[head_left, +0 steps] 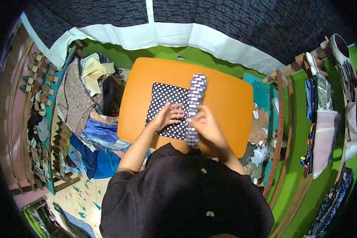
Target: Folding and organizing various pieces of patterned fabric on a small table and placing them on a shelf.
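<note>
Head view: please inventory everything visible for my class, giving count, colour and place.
Dotted cloth: 1, black-and-white, on the table.
Dotted strip: 1, black-and-white, at the cloth's right side; blurred, unclear whether joined.
Table: 1, orange, centre.
Heaped fabrics: several, mixed, left of table.
Peg-like pieces: many, brown, far left.
Scraps: many, brown and whitish, right of table.
Rails: several, brown, right.
Hanging fabrics: several, mixed, far right.
White band: 1, white, upper edge.
Patterned covering: 1, dark, top.
Shirt: 1, black, bottom.
Left hand: 1, bare, over the dotted cloth.
Right hand: 1, bare, at the dotted strip.
</note>
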`<state>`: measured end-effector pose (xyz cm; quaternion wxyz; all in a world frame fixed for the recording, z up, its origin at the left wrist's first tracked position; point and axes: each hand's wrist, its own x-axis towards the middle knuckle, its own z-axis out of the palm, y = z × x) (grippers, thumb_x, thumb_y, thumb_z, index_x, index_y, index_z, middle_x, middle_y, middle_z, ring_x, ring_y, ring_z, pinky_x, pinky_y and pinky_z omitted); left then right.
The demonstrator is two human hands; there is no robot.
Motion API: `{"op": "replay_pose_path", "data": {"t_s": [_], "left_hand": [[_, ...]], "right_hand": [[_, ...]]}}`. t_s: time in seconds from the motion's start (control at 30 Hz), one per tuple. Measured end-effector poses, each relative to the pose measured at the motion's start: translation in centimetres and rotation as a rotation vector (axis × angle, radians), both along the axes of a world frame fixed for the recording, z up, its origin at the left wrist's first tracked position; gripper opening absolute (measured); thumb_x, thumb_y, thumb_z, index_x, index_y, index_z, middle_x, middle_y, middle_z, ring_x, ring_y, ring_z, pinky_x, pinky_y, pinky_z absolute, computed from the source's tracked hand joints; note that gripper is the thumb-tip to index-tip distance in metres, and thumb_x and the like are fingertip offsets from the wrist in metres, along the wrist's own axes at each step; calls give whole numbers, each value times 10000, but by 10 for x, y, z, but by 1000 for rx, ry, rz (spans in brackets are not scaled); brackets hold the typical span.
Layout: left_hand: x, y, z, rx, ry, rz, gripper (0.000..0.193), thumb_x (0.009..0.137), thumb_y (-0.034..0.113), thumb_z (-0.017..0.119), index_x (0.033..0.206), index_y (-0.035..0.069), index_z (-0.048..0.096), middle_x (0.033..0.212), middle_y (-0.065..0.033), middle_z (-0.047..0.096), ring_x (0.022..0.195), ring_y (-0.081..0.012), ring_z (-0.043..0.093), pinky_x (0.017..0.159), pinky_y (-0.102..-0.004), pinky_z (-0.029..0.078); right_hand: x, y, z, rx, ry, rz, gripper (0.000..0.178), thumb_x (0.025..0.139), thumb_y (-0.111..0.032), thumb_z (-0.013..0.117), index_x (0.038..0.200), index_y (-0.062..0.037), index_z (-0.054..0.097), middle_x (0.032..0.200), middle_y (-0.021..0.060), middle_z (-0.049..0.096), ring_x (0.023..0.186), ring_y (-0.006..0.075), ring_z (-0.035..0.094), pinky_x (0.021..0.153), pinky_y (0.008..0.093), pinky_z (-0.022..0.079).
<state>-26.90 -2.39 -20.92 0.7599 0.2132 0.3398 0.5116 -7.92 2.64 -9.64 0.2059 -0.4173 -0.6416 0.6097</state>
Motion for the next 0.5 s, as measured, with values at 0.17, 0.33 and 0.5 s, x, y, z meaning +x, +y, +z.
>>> {"op": "replay_pose_path", "data": {"t_s": [0.17, 0.33, 0.5], "left_hand": [[-52, -27, -3, -362, 147, 303, 537, 826, 403, 481, 1175, 0, 413, 1024, -122, 564, 821, -197, 592, 722, -309, 488], [-80, -36, -78, -250, 676, 434, 312, 730, 136, 636, 981, -23, 537, 877, -88, 612, 757, -134, 576, 674, -254, 469], [-83, -42, -91, -255, 1037, 460, 428, 687, 223, 658, 991, -51, 533, 896, -164, 616, 785, -232, 602, 721, -311, 462]], "right_hand": [[-34, -17, -19, 89, -103, 421, 581, 789, -236, 605, 1245, -13, 322, 1092, 183, 483, 848, 184, 553, 711, 273, 444], [-14, -6, -57, -74, -165, 270, 442, 773, -121, 594, 1160, -4, 414, 956, 90, 486, 716, 105, 500, 664, 225, 427], [-8, 5, -124, -144, -38, -20, 502, 776, -85, 553, 1190, 59, 307, 1001, 137, 485, 886, 172, 504, 778, 271, 417]]}}
